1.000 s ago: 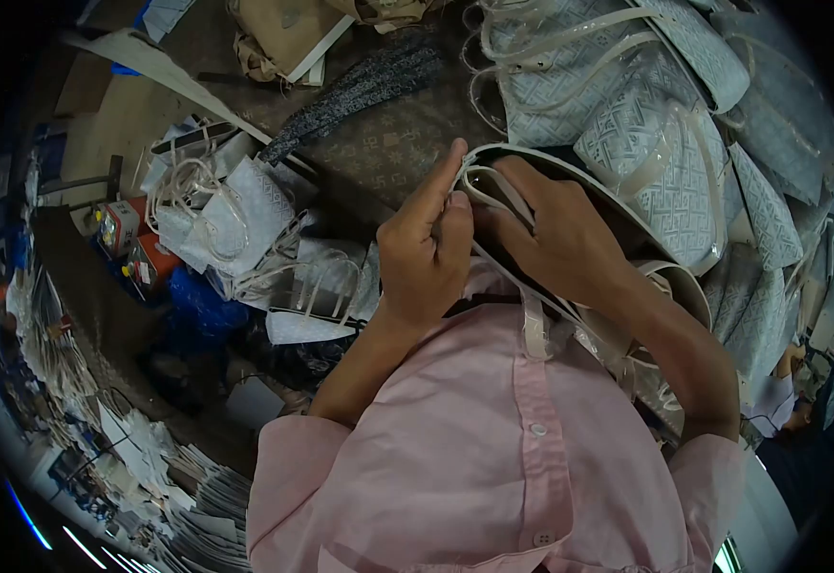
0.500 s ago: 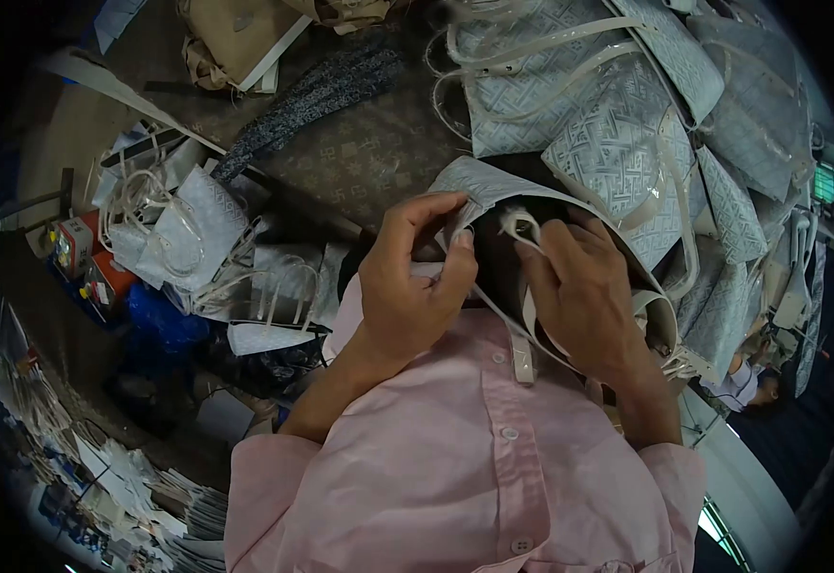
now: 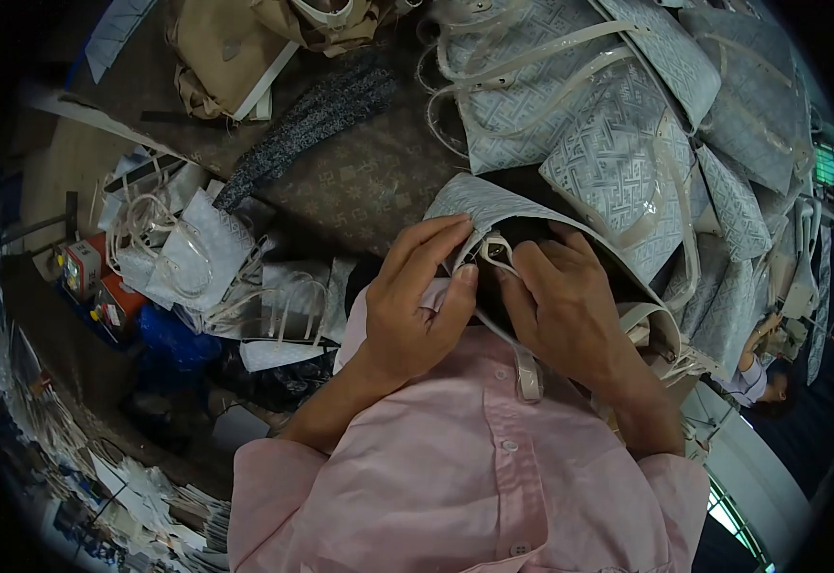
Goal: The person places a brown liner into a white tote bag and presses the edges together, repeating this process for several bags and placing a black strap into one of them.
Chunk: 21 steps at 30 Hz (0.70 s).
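Observation:
A light grey patterned bag (image 3: 508, 199) lies open against my chest, its dark inside showing. My left hand (image 3: 417, 306) pinches the bag's edge at the left side of the opening, thumb inside and fingers outside. Inside the mouth, my right hand (image 3: 565, 306) is closed on a cream strap (image 3: 499, 250), whose looped end stands close to the left fingertips. Another cream strap end (image 3: 529, 374) hangs out over my pink shirt.
Patterned grey bags with clear-wrapped handles (image 3: 598, 143) pile up at the upper right. More white bags (image 3: 202, 253) lie left, near a dark cloth strip (image 3: 312, 119) and a tan bag (image 3: 231, 53). Another person (image 3: 756, 377) is at the far right.
My right hand has moved slightly left and down, bringing the strap's looped end to the bag's edge near my left fingers. The left hand keeps its pinch.

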Each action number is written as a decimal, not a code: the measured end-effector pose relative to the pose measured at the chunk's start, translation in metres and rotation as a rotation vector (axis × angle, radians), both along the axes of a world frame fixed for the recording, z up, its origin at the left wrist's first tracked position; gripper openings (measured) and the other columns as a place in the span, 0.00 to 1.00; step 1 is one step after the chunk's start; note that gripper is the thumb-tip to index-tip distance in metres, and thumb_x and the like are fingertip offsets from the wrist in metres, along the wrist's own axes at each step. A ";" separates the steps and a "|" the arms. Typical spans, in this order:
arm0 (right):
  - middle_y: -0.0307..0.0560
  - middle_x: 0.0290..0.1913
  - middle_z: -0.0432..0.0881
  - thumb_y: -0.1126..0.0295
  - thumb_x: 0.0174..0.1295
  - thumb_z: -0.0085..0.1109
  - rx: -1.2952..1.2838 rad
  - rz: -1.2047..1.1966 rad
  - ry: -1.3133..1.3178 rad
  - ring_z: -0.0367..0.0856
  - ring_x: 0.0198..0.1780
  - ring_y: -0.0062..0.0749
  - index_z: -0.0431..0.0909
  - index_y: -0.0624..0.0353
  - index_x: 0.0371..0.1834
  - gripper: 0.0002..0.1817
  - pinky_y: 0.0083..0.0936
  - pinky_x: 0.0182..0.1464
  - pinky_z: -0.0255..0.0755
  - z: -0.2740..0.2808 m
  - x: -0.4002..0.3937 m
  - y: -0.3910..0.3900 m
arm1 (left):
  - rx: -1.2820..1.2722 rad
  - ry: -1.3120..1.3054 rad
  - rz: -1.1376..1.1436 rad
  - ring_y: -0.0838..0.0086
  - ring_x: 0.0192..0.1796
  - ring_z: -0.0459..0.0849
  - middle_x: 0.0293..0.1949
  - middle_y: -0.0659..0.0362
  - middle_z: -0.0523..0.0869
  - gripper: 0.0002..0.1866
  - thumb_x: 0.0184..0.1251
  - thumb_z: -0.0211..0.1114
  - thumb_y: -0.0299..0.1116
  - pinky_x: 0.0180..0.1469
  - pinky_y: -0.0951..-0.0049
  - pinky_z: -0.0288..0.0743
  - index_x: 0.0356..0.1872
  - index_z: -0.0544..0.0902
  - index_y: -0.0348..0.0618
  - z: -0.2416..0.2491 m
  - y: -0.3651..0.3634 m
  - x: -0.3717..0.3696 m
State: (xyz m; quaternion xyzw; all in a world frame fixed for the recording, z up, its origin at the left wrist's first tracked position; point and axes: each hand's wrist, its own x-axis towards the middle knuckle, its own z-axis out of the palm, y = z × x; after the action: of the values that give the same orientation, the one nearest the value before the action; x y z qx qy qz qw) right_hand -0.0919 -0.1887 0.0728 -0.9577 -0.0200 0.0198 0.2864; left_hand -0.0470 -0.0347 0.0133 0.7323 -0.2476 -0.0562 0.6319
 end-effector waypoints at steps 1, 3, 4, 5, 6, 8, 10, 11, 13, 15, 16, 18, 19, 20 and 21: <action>0.48 0.19 0.72 0.79 0.52 0.57 -0.022 0.020 0.004 0.74 0.26 0.44 0.66 0.61 0.24 0.08 0.34 0.37 0.65 0.000 0.001 0.000 | 0.004 -0.007 -0.005 0.59 0.46 0.82 0.47 0.46 0.80 0.16 0.55 0.60 0.21 0.49 0.70 0.75 0.47 0.78 0.29 0.000 0.000 0.000; 0.48 0.20 0.73 0.79 0.52 0.57 -0.042 0.035 0.004 0.74 0.26 0.44 0.66 0.61 0.24 0.08 0.34 0.37 0.66 -0.001 0.001 0.000 | 0.009 -0.019 -0.014 0.59 0.46 0.82 0.47 0.46 0.80 0.16 0.55 0.60 0.20 0.49 0.70 0.75 0.47 0.78 0.29 0.000 0.001 0.000; 0.47 0.20 0.73 0.78 0.52 0.58 -0.035 0.032 0.010 0.75 0.26 0.43 0.66 0.61 0.24 0.08 0.34 0.37 0.66 -0.001 0.002 0.000 | 0.013 -0.029 -0.015 0.59 0.46 0.82 0.46 0.46 0.80 0.17 0.54 0.59 0.20 0.49 0.70 0.75 0.47 0.78 0.29 0.000 0.001 0.000; 0.47 0.21 0.74 0.78 0.52 0.58 -0.028 0.030 0.017 0.75 0.26 0.43 0.66 0.61 0.24 0.09 0.34 0.37 0.66 -0.001 0.002 0.000 | 0.018 -0.038 -0.015 0.59 0.46 0.82 0.46 0.46 0.80 0.17 0.54 0.59 0.19 0.49 0.70 0.75 0.47 0.78 0.28 0.000 0.001 0.000; 0.47 0.21 0.74 0.78 0.52 0.58 -0.027 0.028 0.014 0.75 0.26 0.43 0.66 0.61 0.24 0.09 0.34 0.37 0.66 -0.001 0.002 0.000 | 0.018 -0.042 -0.017 0.59 0.46 0.82 0.46 0.46 0.80 0.17 0.54 0.59 0.19 0.49 0.70 0.75 0.47 0.78 0.28 0.000 0.000 0.000; 0.47 0.21 0.74 0.77 0.52 0.58 -0.042 0.035 0.008 0.75 0.27 0.42 0.66 0.61 0.24 0.09 0.34 0.37 0.66 -0.002 0.002 0.000 | 0.017 -0.042 -0.008 0.59 0.45 0.82 0.46 0.46 0.80 0.17 0.54 0.59 0.19 0.48 0.70 0.75 0.47 0.78 0.29 -0.001 0.000 -0.001; 0.47 0.21 0.74 0.77 0.52 0.58 -0.039 0.036 -0.015 0.75 0.27 0.42 0.66 0.60 0.24 0.09 0.34 0.37 0.66 -0.003 0.002 0.000 | 0.016 -0.038 -0.010 0.59 0.45 0.82 0.46 0.46 0.80 0.17 0.54 0.59 0.19 0.48 0.70 0.75 0.47 0.78 0.29 -0.001 0.000 -0.001; 0.47 0.21 0.74 0.77 0.52 0.58 -0.038 0.037 -0.035 0.75 0.27 0.42 0.66 0.60 0.24 0.08 0.34 0.37 0.66 -0.003 0.002 0.000 | 0.013 -0.032 -0.012 0.60 0.45 0.82 0.46 0.46 0.81 0.17 0.54 0.59 0.19 0.48 0.70 0.75 0.47 0.78 0.29 0.000 0.000 -0.001; 0.46 0.21 0.74 0.77 0.52 0.58 -0.032 0.044 -0.048 0.75 0.27 0.42 0.66 0.60 0.24 0.08 0.34 0.38 0.66 -0.001 0.002 0.001 | 0.010 0.000 -0.007 0.60 0.45 0.82 0.46 0.46 0.81 0.17 0.54 0.59 0.19 0.48 0.70 0.75 0.47 0.78 0.29 0.001 0.000 -0.002; 0.46 0.20 0.74 0.77 0.53 0.58 -0.026 0.051 -0.060 0.75 0.26 0.42 0.66 0.60 0.24 0.08 0.34 0.38 0.65 0.000 0.002 0.001 | 0.007 0.034 -0.002 0.60 0.45 0.82 0.45 0.47 0.81 0.17 0.53 0.59 0.19 0.48 0.70 0.75 0.47 0.78 0.29 0.002 0.000 -0.003; 0.46 0.20 0.74 0.76 0.53 0.57 -0.035 0.050 -0.041 0.75 0.26 0.42 0.66 0.60 0.24 0.08 0.35 0.38 0.65 0.000 0.002 0.001 | 0.010 0.023 -0.003 0.61 0.44 0.82 0.45 0.47 0.81 0.16 0.54 0.59 0.19 0.48 0.71 0.75 0.47 0.79 0.29 0.002 0.000 -0.003; 0.46 0.20 0.74 0.76 0.53 0.57 -0.041 0.044 -0.024 0.75 0.26 0.42 0.66 0.60 0.24 0.08 0.35 0.38 0.65 0.000 0.001 0.001 | 0.015 0.010 -0.009 0.61 0.44 0.82 0.45 0.47 0.81 0.16 0.54 0.59 0.19 0.47 0.71 0.75 0.46 0.79 0.29 0.002 0.001 -0.004; 0.47 0.20 0.74 0.75 0.54 0.57 -0.053 0.032 -0.003 0.75 0.25 0.43 0.66 0.59 0.24 0.08 0.35 0.38 0.65 -0.002 0.000 0.001 | -0.012 0.038 0.002 0.62 0.42 0.83 0.43 0.48 0.81 0.15 0.54 0.61 0.20 0.45 0.72 0.76 0.46 0.79 0.30 0.002 0.000 -0.004; 0.47 0.20 0.74 0.74 0.54 0.57 -0.064 0.020 0.017 0.75 0.25 0.43 0.66 0.59 0.24 0.09 0.35 0.38 0.65 -0.003 0.000 0.001 | -0.040 0.064 0.013 0.63 0.41 0.83 0.41 0.48 0.81 0.15 0.54 0.62 0.21 0.44 0.72 0.76 0.45 0.79 0.30 0.003 -0.001 -0.003; 0.47 0.20 0.74 0.74 0.54 0.57 -0.062 0.013 0.011 0.75 0.25 0.43 0.66 0.59 0.24 0.09 0.35 0.38 0.65 -0.003 0.000 0.002 | -0.038 0.058 0.006 0.63 0.41 0.83 0.41 0.48 0.81 0.15 0.54 0.62 0.21 0.44 0.72 0.76 0.45 0.79 0.30 0.005 -0.001 -0.002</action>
State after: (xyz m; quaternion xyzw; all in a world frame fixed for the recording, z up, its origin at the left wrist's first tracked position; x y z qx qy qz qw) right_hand -0.0915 -0.1872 0.0700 -0.9659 -0.0240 0.0275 0.2565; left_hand -0.0486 -0.0361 0.0181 0.7190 -0.2282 -0.0707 0.6526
